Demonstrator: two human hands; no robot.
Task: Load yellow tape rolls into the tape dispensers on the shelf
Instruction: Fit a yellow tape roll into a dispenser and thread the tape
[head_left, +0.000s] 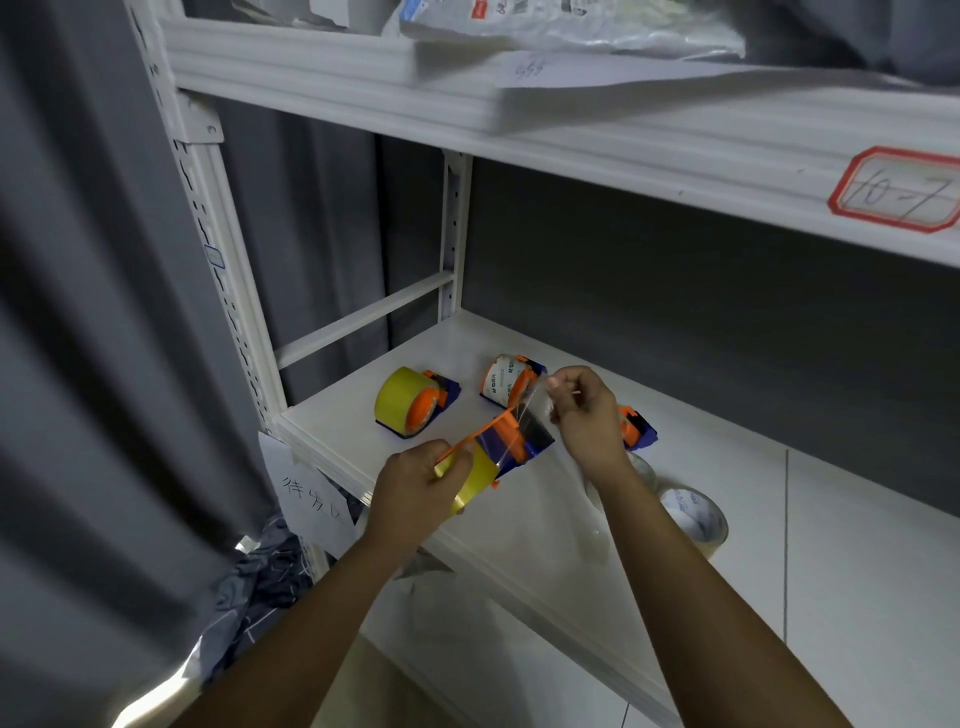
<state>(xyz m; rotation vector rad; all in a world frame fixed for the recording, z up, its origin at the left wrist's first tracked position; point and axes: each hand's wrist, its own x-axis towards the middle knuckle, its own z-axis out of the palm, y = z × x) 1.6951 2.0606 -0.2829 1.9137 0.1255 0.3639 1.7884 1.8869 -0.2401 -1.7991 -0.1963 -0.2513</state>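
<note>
My left hand (415, 488) grips a yellow tape roll (472, 480) seated in an orange and blue tape dispenser (514, 441), held just above the white shelf (524, 525). My right hand (584, 410) pinches the free end of the tape (530, 408) and holds it stretched up and away from the dispenser's blade end. On the shelf behind stands a second dispenser with a yellow roll (410, 402). A third dispenser carrying a white-labelled roll (511, 382) stands to its right. A fourth dispenser (636, 426) is partly hidden behind my right wrist.
Clear tape rolls (693, 514) lie on the shelf to the right of my right arm. The upper shelf (675, 135) overhangs, with a red-framed label (896, 189). A white upright post (228, 291), a grey curtain and dark bagged items (260, 577) stand at the left.
</note>
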